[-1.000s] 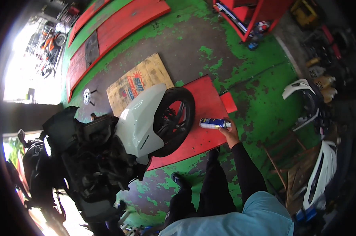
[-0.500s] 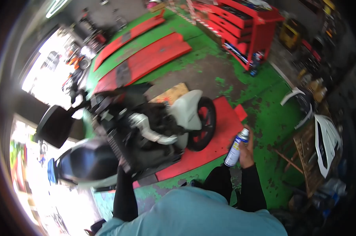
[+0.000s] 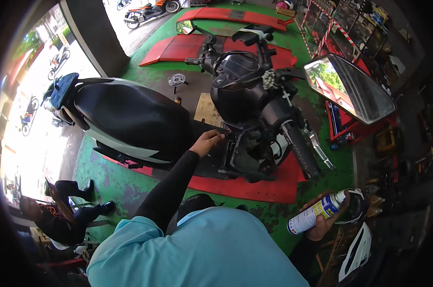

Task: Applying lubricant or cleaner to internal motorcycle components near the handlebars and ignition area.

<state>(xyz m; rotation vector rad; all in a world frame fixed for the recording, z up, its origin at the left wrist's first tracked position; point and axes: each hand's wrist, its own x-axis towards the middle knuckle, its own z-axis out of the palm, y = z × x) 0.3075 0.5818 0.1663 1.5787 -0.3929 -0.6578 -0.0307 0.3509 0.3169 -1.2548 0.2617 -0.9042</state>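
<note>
A black and white scooter [image 3: 140, 112] stands before me, its handlebars to the right and its seat to the left. My left hand [image 3: 209, 142] reaches over the footwell to the dark panel below the handlebars. Its fingers are pinched together at that panel; whatever they hold is hidden. In my right hand [image 3: 317, 229], low at the right, is a blue and white spray can [image 3: 312, 215], tilted with its top up to the right. The scooter's exposed front inner part [image 3: 254, 153] lies just right of my left hand.
Red ramps [image 3: 254, 189] lie under and behind the scooter on a green floor. A large mirror [image 3: 348, 88] sticks out at the right. Someone sits at the lower left [image 3: 58, 215]. White fairing pieces [image 3: 357, 253] and a red tool cart [image 3: 341, 119] stand on the right.
The view has swung round, bringing the handlebars and seat closer. My left hand, hidden by the scooter before, now shows at the front panel. The spray can stays in my right hand, more tilted.
</note>
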